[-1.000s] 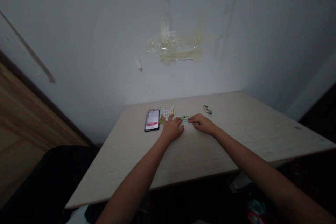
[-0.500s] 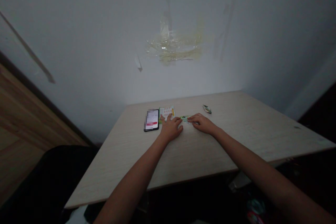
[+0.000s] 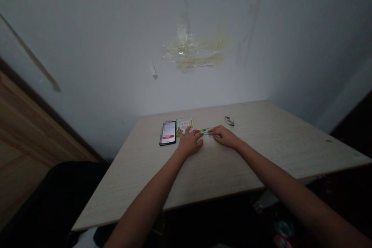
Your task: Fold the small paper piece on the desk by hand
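Note:
A narrow green printed paper strip (image 3: 206, 131) lies flat on the table between my hands, its two ends covered by fingers. My left hand (image 3: 188, 142) rests with spread fingers; its index fingertip touches the strip's left end, and other fingertips reach over the lower edge of a printed leaflet (image 3: 185, 123). My right hand (image 3: 224, 137) lies palm down, fingers stretched over the strip's right end and pressing it to the table. Its thumb is partly hidden. Left of my left hand is a phone (image 3: 168, 133) with a lit screen.
A small folded piece of printed paper (image 3: 229, 121) lies farther back on the right of the pale wooden table (image 3: 215, 174). The wall (image 3: 203, 89) with old tape rises behind the table's back edge. A dark object (image 3: 58, 197) stands beyond its left edge.
My right fingers have shifted very slightly right along the strip, showing a little more of it. My left hand, the leaflet and the phone stay put.

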Tool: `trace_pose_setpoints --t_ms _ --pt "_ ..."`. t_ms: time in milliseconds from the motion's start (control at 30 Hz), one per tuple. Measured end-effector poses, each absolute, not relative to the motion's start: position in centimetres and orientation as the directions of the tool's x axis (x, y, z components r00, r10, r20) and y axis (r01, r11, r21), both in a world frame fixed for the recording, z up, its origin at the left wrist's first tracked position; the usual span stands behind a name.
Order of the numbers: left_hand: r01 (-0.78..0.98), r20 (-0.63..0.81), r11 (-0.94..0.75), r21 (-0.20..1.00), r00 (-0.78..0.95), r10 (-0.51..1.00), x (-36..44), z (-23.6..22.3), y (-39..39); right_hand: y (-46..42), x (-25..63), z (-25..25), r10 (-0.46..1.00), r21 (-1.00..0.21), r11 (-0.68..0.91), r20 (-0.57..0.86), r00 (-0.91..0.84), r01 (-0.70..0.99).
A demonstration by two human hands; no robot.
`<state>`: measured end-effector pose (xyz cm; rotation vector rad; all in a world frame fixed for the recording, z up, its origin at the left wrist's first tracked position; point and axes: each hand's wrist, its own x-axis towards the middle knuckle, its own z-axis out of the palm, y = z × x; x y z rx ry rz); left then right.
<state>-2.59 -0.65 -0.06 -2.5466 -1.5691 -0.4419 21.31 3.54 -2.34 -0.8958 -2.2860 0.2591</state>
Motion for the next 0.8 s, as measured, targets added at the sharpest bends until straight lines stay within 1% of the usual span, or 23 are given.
trace_pose_setpoints --t_ms 267,533,800 --pt "0.873 0.348 -0.488 0.005 0.456 0.819 -2.28 0.50 -1.35 3.38 21.06 -2.08 0.672 -0.371 0.738 0.478 -0.566 0.563" --pt "0.895 0.297 -0.440 0.075 0.401 0.866 -2.32 0.36 -1.06 3.06 20.78 -1.60 0.670 -0.355 0.741 0.448 -0.592 0.570" --pt "0.886 0.242 -0.457 0.081 0.427 0.871 -2.43 0.42 -1.14 3.19 20.89 -1.62 0.667 -0.350 0.744 0.445 -0.598 0.570"
